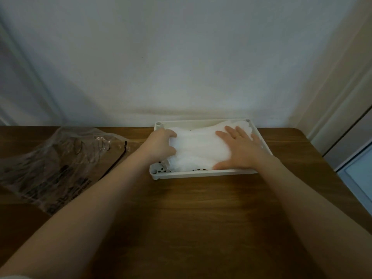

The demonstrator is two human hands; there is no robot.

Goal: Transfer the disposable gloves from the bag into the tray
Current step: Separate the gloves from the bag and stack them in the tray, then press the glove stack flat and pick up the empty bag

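A stack of translucent white disposable gloves lies inside the white perforated tray at the back of the wooden table. My left hand grips the left end of the stack, its fingers curled round the edge. Flat on the right part of the stack rests my right hand, fingers straight and spread. The clear plastic bag with black print lies crumpled and flat on the table at the left, apart from the tray.
The tray stands close to the white wall at the table's far edge. The wooden table stretches toward me between my forearms. A door frame stands at the right, beyond the table's corner.
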